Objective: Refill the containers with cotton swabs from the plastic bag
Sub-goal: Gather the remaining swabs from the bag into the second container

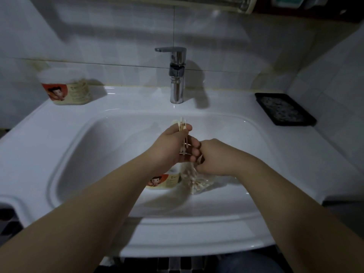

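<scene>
My left hand [173, 146] grips a bundle of cotton swabs [182, 126] over the white sink basin [82, 154], their tips sticking up past my fingers. Just to its right, my right hand [213, 157] pinches the top of a clear plastic bag [194, 181] that hangs down with several swabs inside. Under my left hand stands a round container [164, 182] with a red cartoon label, partly hidden by my wrist. A second container of the same kind [66, 86], full of swabs, stands on the sink's back left corner.
A chrome faucet [176, 75] rises at the back centre of the sink. A black tray [284, 109] lies on the back right ledge. White tiled walls close in behind and to the right.
</scene>
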Demonstrator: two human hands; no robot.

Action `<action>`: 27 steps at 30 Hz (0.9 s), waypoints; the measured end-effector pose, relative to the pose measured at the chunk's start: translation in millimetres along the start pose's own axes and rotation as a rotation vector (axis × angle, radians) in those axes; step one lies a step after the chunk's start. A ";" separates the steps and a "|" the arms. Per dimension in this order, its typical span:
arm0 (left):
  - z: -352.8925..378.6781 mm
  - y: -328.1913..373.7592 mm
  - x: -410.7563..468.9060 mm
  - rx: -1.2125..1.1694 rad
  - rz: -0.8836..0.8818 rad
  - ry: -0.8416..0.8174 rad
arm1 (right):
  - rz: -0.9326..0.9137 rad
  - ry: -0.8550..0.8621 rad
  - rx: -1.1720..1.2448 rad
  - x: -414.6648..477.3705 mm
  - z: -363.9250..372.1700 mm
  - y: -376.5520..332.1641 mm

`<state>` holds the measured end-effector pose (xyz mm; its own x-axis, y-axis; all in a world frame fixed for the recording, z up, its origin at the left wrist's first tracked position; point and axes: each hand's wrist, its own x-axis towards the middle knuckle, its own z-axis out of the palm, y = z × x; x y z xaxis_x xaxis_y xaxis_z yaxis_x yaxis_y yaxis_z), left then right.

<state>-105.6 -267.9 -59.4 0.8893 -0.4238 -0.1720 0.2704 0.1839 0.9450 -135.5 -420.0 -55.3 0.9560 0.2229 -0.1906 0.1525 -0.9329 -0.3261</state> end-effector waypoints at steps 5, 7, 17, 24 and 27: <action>-4.1 -9.5 0.6 0.441 0.075 -0.020 | 0.003 0.015 -0.050 5.5 7.2 2.0; -9.9 -13.3 1.7 0.737 0.137 -0.063 | 0.020 -0.008 -0.115 8.7 9.5 1.6; -19.3 -9.7 2.5 0.970 0.124 -0.036 | 0.053 -0.057 -0.072 9.6 6.6 5.5; -15.3 -9.4 3.0 0.842 0.210 0.025 | 0.051 -0.062 -0.069 8.1 1.0 6.7; -14.5 -7.5 4.4 0.727 0.266 0.084 | 0.043 -0.065 -0.089 8.2 0.6 6.3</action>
<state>-98.4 -258.3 -71.3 0.9232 -0.3729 0.0929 -0.2399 -0.3704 0.8974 -126.8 -423.8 -59.6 0.9445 0.1969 -0.2631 0.1359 -0.9630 -0.2329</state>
